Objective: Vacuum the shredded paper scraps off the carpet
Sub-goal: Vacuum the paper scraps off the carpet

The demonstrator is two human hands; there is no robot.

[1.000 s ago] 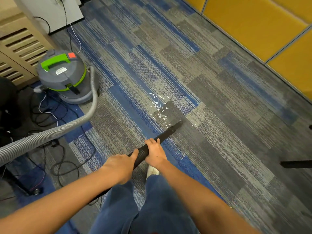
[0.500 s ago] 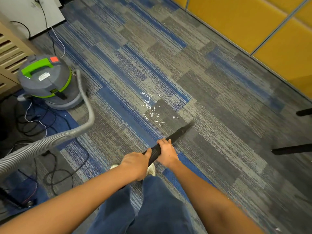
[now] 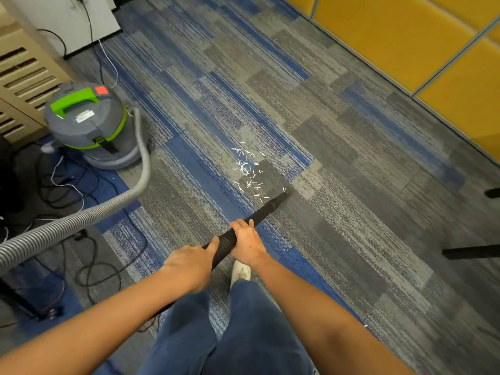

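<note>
– So, scraps: position?
– White shredded paper scraps lie in a loose patch on the grey-and-blue striped carpet tiles, straddling a blue stripe and a dark grey tile, ahead of the person's feet. One sliver sits just beside the nozzle tip. The bulk is up and to the left of it.

– Risk from here?
– Judgement: the black tapered nozzle tube has a narrow mouth, so a fast sweep could nudge slivers aside or leave stragglers. Isolated bits lie well apart from the patch, one far up the carpet toward the yellow wall panels. These are easy to overlook.

– Appearance of the scraps?
– Short, thin strips, straight or slightly bent, bright against the carpet. Densest mid-patch, thinning at the edges. They look light and should lift readily.

– Grip?
– Right hand is forward on the tube, fingers close together and curled over it. Left hand is just behind, thumb laid along the tube. Its fingers wrap underneath out of sight, so I cannot tell their spacing.

– Further out?
– Grey ribbed hose arcs left to the grey canister vacuum with green handle, which stands beside loose black and white cables. Judgement: a hard pull on the hose could drag the canister into them.
</note>
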